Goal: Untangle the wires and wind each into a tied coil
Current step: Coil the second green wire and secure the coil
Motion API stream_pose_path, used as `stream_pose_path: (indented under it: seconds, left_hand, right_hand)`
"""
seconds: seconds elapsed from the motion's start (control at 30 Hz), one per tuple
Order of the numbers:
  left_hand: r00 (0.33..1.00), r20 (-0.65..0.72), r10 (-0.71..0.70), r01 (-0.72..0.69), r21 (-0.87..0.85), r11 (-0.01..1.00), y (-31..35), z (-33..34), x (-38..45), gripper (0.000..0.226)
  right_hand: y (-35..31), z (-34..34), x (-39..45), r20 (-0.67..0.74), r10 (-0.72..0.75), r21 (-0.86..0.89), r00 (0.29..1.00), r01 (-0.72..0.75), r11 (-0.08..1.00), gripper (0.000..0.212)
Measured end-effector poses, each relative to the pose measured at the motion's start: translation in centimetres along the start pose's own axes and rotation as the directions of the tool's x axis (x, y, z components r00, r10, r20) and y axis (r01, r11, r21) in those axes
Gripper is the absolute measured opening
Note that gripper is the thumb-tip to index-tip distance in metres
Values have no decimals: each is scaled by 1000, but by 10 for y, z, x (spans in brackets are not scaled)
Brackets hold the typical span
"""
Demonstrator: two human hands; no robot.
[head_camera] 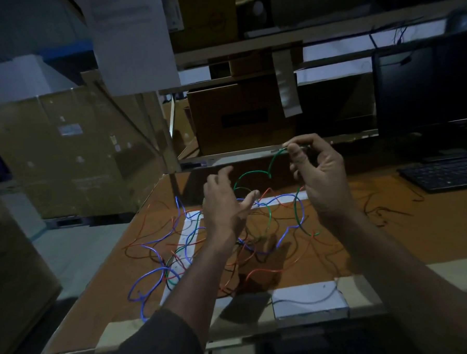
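Head view: right hand pinches green wire aloft.
Left hand, fingers loosely spread, holds nothing; tangled wires lie on the surface below the fingers.

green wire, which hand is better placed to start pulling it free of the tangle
Right. The right hand already pinches the green wire end, lifted above the table; the left hand hovers open.

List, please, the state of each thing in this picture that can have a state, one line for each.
green wire: one end lifted, the rest tangled on the table
blue wire: lying tangled, uncoiled
red wire: lying tangled, uncoiled
right hand: raised, pinching the green wire's end
left hand: fingers relaxed, holding nothing
monitor: screen dark
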State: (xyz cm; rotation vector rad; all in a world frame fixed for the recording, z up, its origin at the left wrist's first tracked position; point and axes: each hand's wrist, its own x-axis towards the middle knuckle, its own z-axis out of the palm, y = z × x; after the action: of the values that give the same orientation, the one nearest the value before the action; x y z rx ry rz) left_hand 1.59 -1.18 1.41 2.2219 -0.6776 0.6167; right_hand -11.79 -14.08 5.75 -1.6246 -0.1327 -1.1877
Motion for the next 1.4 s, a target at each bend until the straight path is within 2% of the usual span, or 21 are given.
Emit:
stream_pose_path:
  seconds: [0.07,0.1,0.17,0.23,0.3,0.33,0.37,0.43,0.5,0.57,0.67,0.73,0.77,0.87,0.97,1.07,1.13,1.2,1.23,1.33,1.4]
  left_hand:
    - [996,76,36,-40,59,997,-5,1,5,34]
    - [996,87,2,-6,44,999,-9,-1,8,23]
    - [996,51,-70,72,-31,997,-21,-7,15,19]
    - [992,60,-107,119,-268,956,-26,-17,27,19]
    - [985,136,-104,167,-627,761,-20,-29,37,18]
    - [982,172,-73,177,-739,650,-14,-36,41,18]
    - [981,195,-22,172,-802,572,-8,-43,44,18]
    - [975,198,101,115,-839,532,7,-58,45,20]
    - [962,161,222,1,-811,585,19,-66,45,20]
    - [940,154,306,-98,-735,671,27,-66,44,15]
    - [915,188,357,-127,-707,696,32,-62,43,8]
    - [910,189,369,-123,-727,675,33,-62,42,8]
    - [912,179,369,-132,-723,678,32,-62,42,8]
    - [902,218,373,-207,-540,816,22,-60,40,9]
    - [884,331,331,-253,-258,932,-2,-50,37,17]
    - [935,275,226,-236,4,972,-43,-33,40,20]
    - [969,239,59,-41,-80,996,-70,-24,43,20]
    - [965,249,-79,152,-292,944,-80,-22,44,21]
    - [964,243,-103,187,-355,916,-79,-24,47,26]
    - [983,169,-70,145,-486,862,-51,-43,64,44]
    - [993,113,10,60,-599,798,-23,-62,78,46]
  right_hand:
    - [-4,-1,5,-60,-11,86,998,16,996,11]
    - [-4,-5,8,-121,-12,112,993,26,993,9]
    - [4,-18,14,-265,12,59,964,4,998,9]
    - [23,-29,11,-338,85,-83,937,-119,989,11]
    - [45,-33,1,-274,194,-254,942,-265,930,11]
    - [55,-33,-2,-191,268,-335,944,-320,886,10]
    - [61,-30,-5,-90,341,-421,936,-346,839,10]
    - [60,-23,-5,77,412,-601,908,-287,746,17]
    - [48,-14,-1,134,379,-643,916,-211,736,44]
    - [27,-4,4,150,319,-533,936,-195,824,70]
    - [1,12,17,244,216,-347,945,-123,930,89]
    - [-7,19,23,273,138,-333,952,-41,942,81]
    - [-7,21,24,279,114,-387,953,3,922,68]
    - [2,19,26,221,66,-551,973,69,832,24]
    - [9,6,33,19,-54,-427,998,57,903,17]
    - [10,-19,46,-266,-68,-251,962,-1,968,18]
    - [13,-35,51,-378,-50,-217,925,-36,975,18]
    - [23,-43,50,-407,-44,-240,912,-60,969,22]
    - [28,-45,48,-409,-35,-248,912,-74,966,24]
    - [42,-42,38,-367,36,-334,930,-167,928,20]
    - [51,-33,29,-207,111,-463,972,-197,864,12]
